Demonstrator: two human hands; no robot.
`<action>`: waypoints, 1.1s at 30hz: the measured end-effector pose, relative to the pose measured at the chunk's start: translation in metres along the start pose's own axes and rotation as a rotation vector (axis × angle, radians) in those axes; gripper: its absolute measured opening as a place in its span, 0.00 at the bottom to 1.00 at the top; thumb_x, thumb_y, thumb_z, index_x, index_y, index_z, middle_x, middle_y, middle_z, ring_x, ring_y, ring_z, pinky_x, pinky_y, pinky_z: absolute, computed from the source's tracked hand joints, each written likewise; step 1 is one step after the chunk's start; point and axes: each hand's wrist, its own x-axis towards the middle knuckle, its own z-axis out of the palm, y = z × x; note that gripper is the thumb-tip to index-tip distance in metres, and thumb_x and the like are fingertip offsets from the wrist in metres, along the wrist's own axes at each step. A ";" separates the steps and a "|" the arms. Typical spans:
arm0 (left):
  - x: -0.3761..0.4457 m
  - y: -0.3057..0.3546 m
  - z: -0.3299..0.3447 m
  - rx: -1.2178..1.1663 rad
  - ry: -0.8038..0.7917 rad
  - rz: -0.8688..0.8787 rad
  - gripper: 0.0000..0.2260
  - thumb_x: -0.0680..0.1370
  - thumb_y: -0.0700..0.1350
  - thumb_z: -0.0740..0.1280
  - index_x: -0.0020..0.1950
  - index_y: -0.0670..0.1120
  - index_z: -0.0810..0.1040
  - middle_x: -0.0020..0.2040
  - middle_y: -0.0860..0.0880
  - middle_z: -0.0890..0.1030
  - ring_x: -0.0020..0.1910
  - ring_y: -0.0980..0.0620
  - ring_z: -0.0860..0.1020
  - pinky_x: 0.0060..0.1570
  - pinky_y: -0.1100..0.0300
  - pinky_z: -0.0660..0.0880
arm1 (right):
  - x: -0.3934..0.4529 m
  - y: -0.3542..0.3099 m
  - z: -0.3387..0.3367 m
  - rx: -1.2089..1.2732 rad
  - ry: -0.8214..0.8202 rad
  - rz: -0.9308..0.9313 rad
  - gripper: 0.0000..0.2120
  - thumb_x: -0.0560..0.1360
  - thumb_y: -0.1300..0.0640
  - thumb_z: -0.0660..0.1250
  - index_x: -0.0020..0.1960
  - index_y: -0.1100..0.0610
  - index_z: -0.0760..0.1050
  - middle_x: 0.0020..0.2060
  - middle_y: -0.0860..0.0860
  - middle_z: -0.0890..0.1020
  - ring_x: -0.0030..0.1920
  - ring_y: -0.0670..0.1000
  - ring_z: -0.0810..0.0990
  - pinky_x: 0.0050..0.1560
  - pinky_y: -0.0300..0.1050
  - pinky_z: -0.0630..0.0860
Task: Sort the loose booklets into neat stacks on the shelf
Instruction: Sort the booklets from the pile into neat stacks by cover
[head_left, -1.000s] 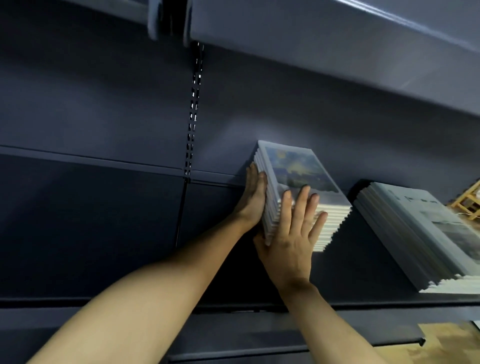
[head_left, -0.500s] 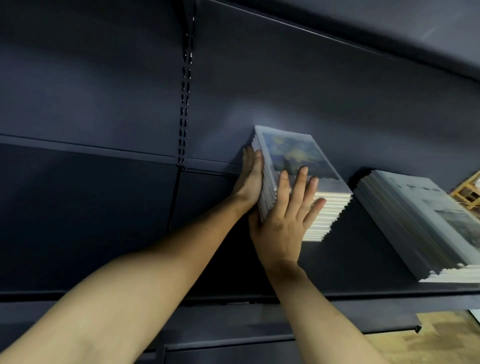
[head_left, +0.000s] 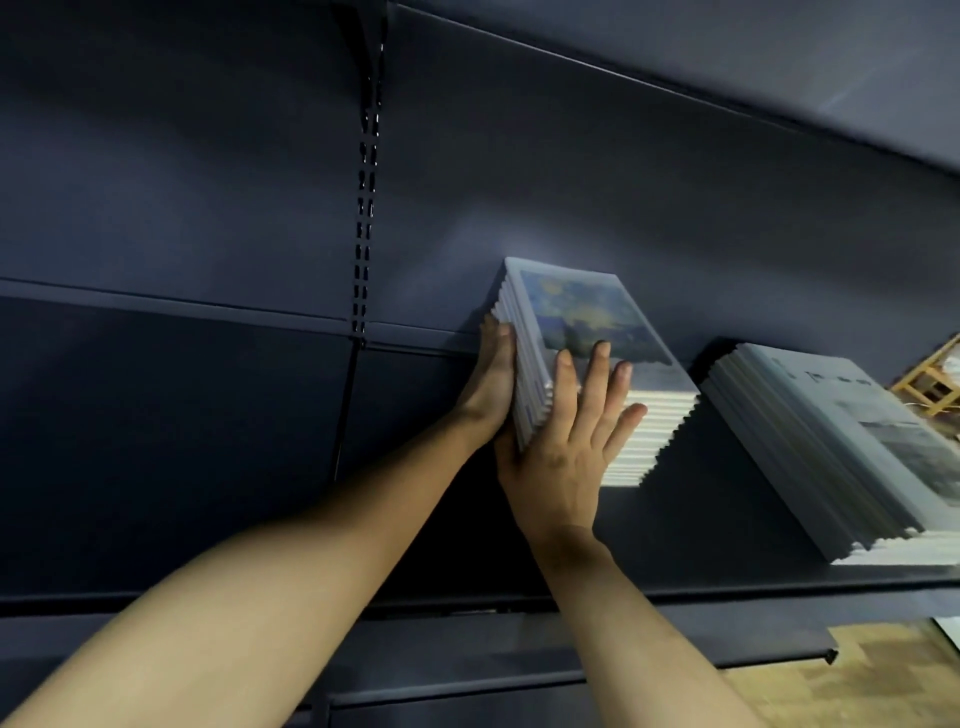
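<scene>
A stack of booklets (head_left: 597, 322) with a blue and yellow painted cover stands on the dark shelf (head_left: 727, 499), its back against the rear panel. The lower booklets step out a little at the front edge. My left hand (head_left: 493, 374) lies flat against the stack's left side. My right hand (head_left: 571, 431) presses flat on the front left corner, fingers spread over the top cover. Neither hand grips a booklet. A second, lower stack of grey-covered booklets (head_left: 841, 441) lies to the right, apart from the first.
The shelf stretches bare to the left of my arms. A slotted upright (head_left: 363, 208) runs down the rear panel. Another shelf (head_left: 779, 62) hangs overhead. Wooden floor (head_left: 831, 686) and a wooden frame (head_left: 930, 384) show at the right.
The view has tilted down slightly, so the stack sits a little higher in frame. Both hands stay pressed on the painted-cover stack, the left one shifted slightly back along its side.
</scene>
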 end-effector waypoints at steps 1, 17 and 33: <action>-0.019 0.014 0.002 0.015 -0.008 -0.009 0.43 0.70 0.79 0.50 0.79 0.58 0.56 0.77 0.55 0.63 0.75 0.56 0.62 0.77 0.50 0.55 | 0.000 0.000 -0.001 -0.005 -0.003 0.005 0.48 0.70 0.55 0.77 0.78 0.51 0.49 0.77 0.59 0.54 0.80 0.54 0.39 0.77 0.63 0.39; -0.173 0.131 0.042 0.828 0.320 0.099 0.25 0.84 0.54 0.53 0.80 0.53 0.51 0.80 0.48 0.57 0.76 0.46 0.59 0.72 0.51 0.61 | 0.034 0.007 -0.112 0.099 -0.588 0.133 0.35 0.81 0.37 0.54 0.82 0.49 0.47 0.81 0.49 0.45 0.80 0.52 0.36 0.78 0.59 0.36; -0.283 0.167 0.183 1.703 0.235 -0.047 0.30 0.80 0.63 0.52 0.78 0.49 0.57 0.77 0.40 0.60 0.75 0.37 0.58 0.73 0.38 0.52 | 0.061 0.124 -0.274 0.146 -0.866 0.117 0.29 0.81 0.37 0.52 0.78 0.49 0.62 0.79 0.52 0.60 0.80 0.57 0.48 0.76 0.64 0.46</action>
